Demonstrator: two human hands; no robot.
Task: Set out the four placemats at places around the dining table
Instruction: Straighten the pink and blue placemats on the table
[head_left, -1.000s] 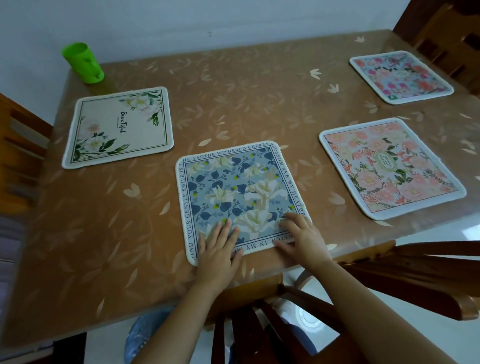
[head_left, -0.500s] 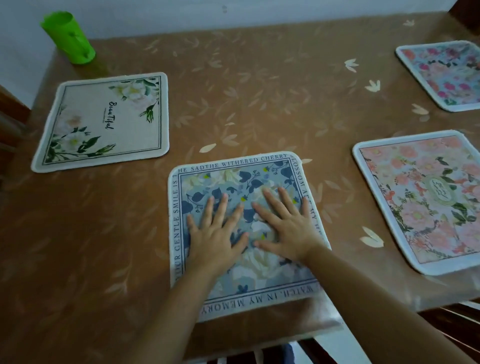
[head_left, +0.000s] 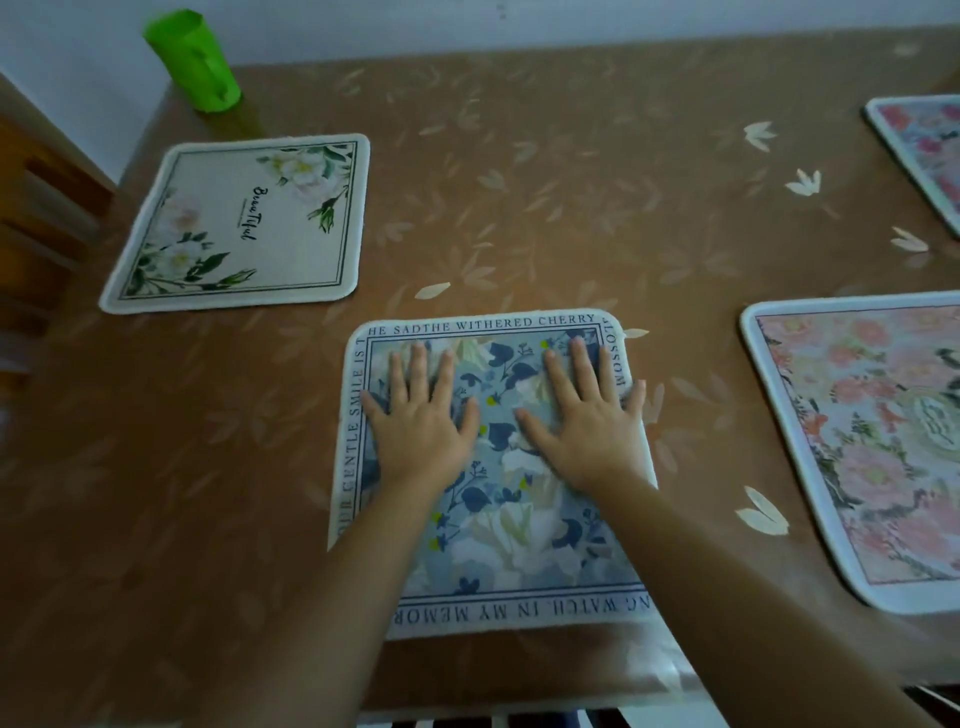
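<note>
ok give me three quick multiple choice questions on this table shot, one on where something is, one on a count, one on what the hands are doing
1. Where does the green cup stand?
A. at the far left corner of the table, beyond the cream placemat
B. on the blue placemat
C. beside the pink placemat at the right edge

2. How many placemats show, whole or in part?
A. two
B. three
C. four

3. What are the hands doing?
A. both lie flat, fingers spread, on the blue placemat
B. one lifts the cup
C. both grip a mat's edge in the air

Key: 1 A, the cup sits past the cream mat near the wall. 2 C, cream, blue, the pink placemat and a fourth placemat cut off at far right. 3 A, the left hand and right hand press palm down on it.
</note>
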